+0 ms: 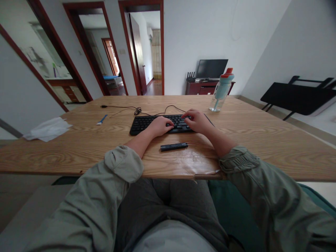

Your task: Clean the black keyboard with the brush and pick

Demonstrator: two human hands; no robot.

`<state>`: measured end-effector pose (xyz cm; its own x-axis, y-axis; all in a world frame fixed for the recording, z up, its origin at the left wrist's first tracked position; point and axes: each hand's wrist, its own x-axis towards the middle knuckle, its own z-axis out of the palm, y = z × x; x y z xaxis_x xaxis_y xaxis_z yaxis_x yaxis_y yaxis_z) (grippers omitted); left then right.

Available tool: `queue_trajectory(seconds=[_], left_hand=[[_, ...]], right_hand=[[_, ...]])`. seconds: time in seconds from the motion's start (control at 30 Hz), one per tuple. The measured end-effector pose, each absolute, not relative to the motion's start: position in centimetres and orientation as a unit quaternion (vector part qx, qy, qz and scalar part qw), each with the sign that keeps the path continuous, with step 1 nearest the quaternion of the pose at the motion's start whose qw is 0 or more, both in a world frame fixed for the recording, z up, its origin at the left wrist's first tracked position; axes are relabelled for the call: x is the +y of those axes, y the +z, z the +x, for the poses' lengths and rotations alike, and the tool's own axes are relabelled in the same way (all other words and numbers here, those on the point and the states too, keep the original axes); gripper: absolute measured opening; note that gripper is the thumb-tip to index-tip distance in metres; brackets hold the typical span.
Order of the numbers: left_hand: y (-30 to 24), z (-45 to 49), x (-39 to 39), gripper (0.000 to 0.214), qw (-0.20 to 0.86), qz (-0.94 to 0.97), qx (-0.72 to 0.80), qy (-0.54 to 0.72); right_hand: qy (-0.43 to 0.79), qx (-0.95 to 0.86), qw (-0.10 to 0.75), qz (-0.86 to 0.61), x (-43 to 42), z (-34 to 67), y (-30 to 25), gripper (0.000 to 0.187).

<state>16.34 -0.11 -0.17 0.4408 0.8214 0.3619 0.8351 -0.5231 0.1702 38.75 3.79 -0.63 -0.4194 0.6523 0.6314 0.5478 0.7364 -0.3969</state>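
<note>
A black keyboard (147,123) lies in the middle of the wooden table (78,147), its cable trailing off to the far left. My left hand (160,126) rests on the keys near the keyboard's centre, fingers curled down onto them. My right hand (196,120) sits on the right part of the keyboard, fingers bent and touching the keys. Neither hand holds anything. A slim black bar-shaped object (174,146) lies on the table just in front of the keyboard, between my forearms.
A light-blue water bottle (222,91) with a red cap stands at the far right of the keyboard. A small blue brush (101,120) and crumpled white paper (47,129) lie to the left. A black folding chair (296,98) stands at right; doorways behind.
</note>
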Motion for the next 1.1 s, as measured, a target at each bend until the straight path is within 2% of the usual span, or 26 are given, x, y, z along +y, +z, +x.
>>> queue_trajectory(seconds=[0.63,0.8,1.0,1.1], left_hand=[[-0.4,16.7,0.5,0.028,0.071,-0.875,-0.444,-0.178],[0.1,17.0,-0.3,0.030,0.116,-0.882,-0.439,-0.127],[-0.7,18.4,-2.8,0.032,0.216,-0.861,-0.450,-0.098],[-1.1,18.6,-3.2,0.033,0.225,-0.848,-0.469,-0.101]], right_hand=[[0.066,-0.844,0.399,-0.352,4.5,39.2,-0.7,0.024],[0.068,-0.839,0.408,-0.353,4.5,39.3,-0.8,0.024],[0.058,-0.836,0.414,-0.355,4.4,39.3,-0.7,0.027],[0.042,-0.814,0.437,-0.381,4.6,40.3,0.0,0.029]])
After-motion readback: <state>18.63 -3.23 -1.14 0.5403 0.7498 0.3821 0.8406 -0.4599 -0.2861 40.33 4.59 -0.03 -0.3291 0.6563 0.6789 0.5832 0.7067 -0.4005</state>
